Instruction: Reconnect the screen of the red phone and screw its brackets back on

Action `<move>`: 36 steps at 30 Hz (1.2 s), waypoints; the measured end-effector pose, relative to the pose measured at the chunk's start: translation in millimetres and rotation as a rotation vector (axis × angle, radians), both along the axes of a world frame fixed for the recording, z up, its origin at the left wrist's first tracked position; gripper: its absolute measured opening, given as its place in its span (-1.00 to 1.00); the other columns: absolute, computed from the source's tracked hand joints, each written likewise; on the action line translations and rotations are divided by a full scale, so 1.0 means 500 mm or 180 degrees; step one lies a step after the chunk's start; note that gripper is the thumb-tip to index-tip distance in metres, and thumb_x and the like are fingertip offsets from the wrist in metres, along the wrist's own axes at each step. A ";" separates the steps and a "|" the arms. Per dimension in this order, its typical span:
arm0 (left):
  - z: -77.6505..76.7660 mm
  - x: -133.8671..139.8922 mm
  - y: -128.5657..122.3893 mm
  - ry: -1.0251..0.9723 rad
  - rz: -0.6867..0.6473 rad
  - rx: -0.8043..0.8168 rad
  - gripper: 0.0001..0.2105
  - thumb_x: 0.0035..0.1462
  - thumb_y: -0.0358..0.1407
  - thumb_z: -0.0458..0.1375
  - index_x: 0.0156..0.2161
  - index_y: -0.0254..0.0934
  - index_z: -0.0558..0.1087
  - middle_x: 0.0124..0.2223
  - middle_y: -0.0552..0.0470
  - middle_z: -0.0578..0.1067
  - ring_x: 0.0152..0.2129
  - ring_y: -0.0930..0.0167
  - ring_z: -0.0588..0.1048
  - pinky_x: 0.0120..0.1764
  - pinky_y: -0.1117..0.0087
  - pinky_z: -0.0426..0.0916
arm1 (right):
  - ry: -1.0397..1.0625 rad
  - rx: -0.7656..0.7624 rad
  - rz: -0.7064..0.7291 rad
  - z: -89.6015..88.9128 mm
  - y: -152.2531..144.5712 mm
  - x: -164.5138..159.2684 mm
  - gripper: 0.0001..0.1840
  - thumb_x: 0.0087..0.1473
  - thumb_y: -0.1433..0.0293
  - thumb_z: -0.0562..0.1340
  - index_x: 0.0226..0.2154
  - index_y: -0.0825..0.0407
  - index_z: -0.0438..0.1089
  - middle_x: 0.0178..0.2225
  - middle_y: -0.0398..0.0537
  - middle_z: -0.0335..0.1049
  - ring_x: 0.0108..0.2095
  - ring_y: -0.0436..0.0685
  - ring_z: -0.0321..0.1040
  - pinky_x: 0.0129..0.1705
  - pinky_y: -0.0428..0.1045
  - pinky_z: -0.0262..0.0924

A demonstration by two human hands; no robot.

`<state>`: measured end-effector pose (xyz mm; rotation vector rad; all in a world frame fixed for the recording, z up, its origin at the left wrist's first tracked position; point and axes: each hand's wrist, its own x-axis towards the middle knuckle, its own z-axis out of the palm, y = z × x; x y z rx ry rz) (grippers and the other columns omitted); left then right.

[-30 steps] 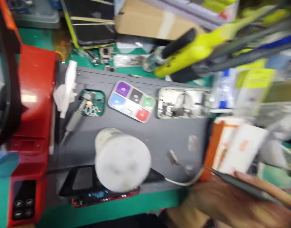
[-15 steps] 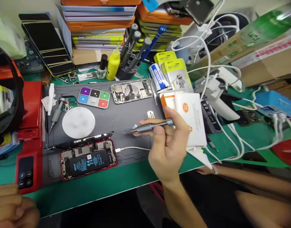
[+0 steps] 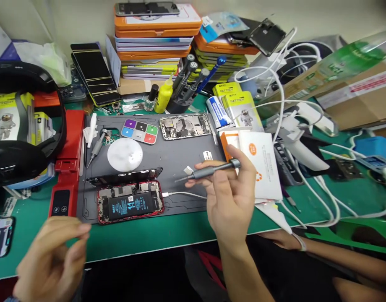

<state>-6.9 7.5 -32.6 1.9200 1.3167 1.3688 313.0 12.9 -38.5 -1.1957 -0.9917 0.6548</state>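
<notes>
My right hand is closed round a grey precision screwdriver, its thin tip pointing left above the dark work mat. Low at the left, my left hand is bent with thumb and forefinger tips together; anything between them is too small to make out. Between the hands lies an opened red phone with a black battery. Its screen stands tilted up along the far edge, and a white cable is plugged into the right end.
Farther back on the mat are a white round pad, a coloured button panel, another opened phone and a second screwdriver. A red device borders the left. White packets and loose cables crowd the right. Another person's arm rests lower right.
The view has shifted, so the bench appears farther right. My left hand has come further into view with its thumb and forefinger showing. My right hand still holds the screwdriver.
</notes>
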 end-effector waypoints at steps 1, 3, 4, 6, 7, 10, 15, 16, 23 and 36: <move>0.012 0.021 -0.014 0.0086 -0.0082 0.0008 -0.89 0.32 -0.31 0.47 -0.07 -0.18 0.72 -0.23 0.08 0.70 -0.31 0.43 0.64 -0.35 0.44 0.52 | 0.0293 -0.0064 0.0183 0.010 -0.010 -0.017 -0.49 0.50 0.36 0.34 0.40 -0.23 0.36 -0.10 -0.12 0.61 -0.21 0.04 0.64 -0.28 -0.07 0.68; 0.033 0.059 -0.033 0.0188 -0.0476 -0.0331 -0.67 0.37 -0.49 0.39 0.17 -0.18 0.67 -0.10 0.07 0.72 -0.25 0.51 0.67 -0.23 0.55 0.57 | 0.0792 -0.0193 0.0580 0.029 -0.030 -0.060 -0.39 0.44 0.41 0.41 0.41 -0.28 0.36 -0.14 -0.16 0.62 -0.34 0.00 0.59 -0.37 -0.12 0.65; 0.040 0.075 -0.038 0.0034 -0.0637 -0.0495 -0.65 0.40 -0.48 0.37 0.23 -0.19 0.64 -0.07 0.06 0.73 -0.29 0.56 0.65 -0.19 0.60 0.57 | 0.0942 -0.0168 0.0729 0.037 -0.038 -0.084 -0.38 0.44 0.43 0.40 0.42 -0.30 0.36 -0.15 -0.18 0.62 -0.39 -0.01 0.57 -0.39 -0.12 0.65; 0.045 0.097 -0.039 -0.0083 -0.0775 -0.0635 -0.69 0.45 -0.40 0.37 0.23 -0.17 0.64 -0.06 0.08 0.74 -0.34 0.60 0.64 -0.17 0.65 0.58 | 0.1082 -0.0095 0.0914 0.048 -0.050 -0.130 -0.38 0.44 0.45 0.39 0.41 -0.33 0.37 -0.14 -0.21 0.62 -0.42 -0.03 0.56 -0.38 -0.10 0.67; 0.045 0.102 -0.038 -0.0144 -0.0804 -0.0663 -0.73 0.45 -0.36 0.37 0.19 -0.16 0.66 -0.07 0.09 0.75 -0.33 0.59 0.65 -0.15 0.66 0.59 | 0.1097 -0.0051 0.0952 0.050 -0.053 -0.150 -0.38 0.44 0.46 0.39 0.40 -0.33 0.37 -0.14 -0.22 0.63 -0.40 -0.02 0.58 -0.36 -0.10 0.68; 0.036 0.099 -0.039 -0.0307 -0.0843 -0.0714 -0.80 0.44 -0.34 0.37 0.11 -0.15 0.69 -0.11 0.10 0.76 -0.24 0.56 0.71 -0.10 0.67 0.61 | 0.1039 0.0013 0.0954 0.050 -0.054 -0.190 -0.38 0.43 0.49 0.39 0.40 -0.30 0.38 -0.12 -0.19 0.64 -0.30 0.01 0.63 -0.27 -0.08 0.70; 0.022 0.078 -0.052 -0.0612 -0.0929 -0.0752 -0.73 0.47 -0.45 0.30 0.16 -0.16 0.69 -0.12 0.08 0.77 -0.32 0.58 0.70 -0.16 0.67 0.63 | 0.1033 0.0015 0.1067 0.041 -0.052 -0.208 -0.37 0.44 0.52 0.36 0.41 -0.28 0.36 -0.11 -0.17 0.64 -0.34 0.01 0.60 -0.29 -0.06 0.69; 0.018 0.075 -0.055 -0.0663 -0.0960 -0.0750 -0.71 0.47 -0.46 0.30 0.18 -0.15 0.68 -0.11 0.07 0.77 -0.32 0.57 0.70 -0.15 0.65 0.64 | 0.1034 -0.0002 0.1086 0.039 -0.052 -0.209 -0.38 0.44 0.52 0.36 0.41 -0.27 0.36 -0.11 -0.16 0.64 -0.36 0.01 0.60 -0.32 -0.07 0.67; -0.008 0.065 -0.059 -0.0908 -0.1066 -0.0851 -0.64 0.49 -0.47 0.26 0.27 -0.10 0.66 -0.09 0.02 0.77 -0.29 0.52 0.71 -0.19 0.60 0.67 | 0.0997 -0.0069 0.1108 0.021 -0.053 -0.214 -0.38 0.44 0.47 0.37 0.41 -0.30 0.36 -0.13 -0.15 0.63 -0.34 0.05 0.59 -0.36 -0.05 0.66; -0.012 0.059 -0.061 -0.0926 -0.1219 -0.0912 -0.63 0.45 -0.51 0.28 0.24 -0.14 0.66 -0.04 0.02 0.77 -0.17 0.48 0.74 -0.06 0.54 0.68 | 0.1158 -0.0199 0.1323 0.011 -0.050 -0.206 -0.43 0.46 0.44 0.36 0.40 -0.25 0.36 -0.15 -0.14 0.61 -0.39 0.03 0.55 -0.40 -0.06 0.65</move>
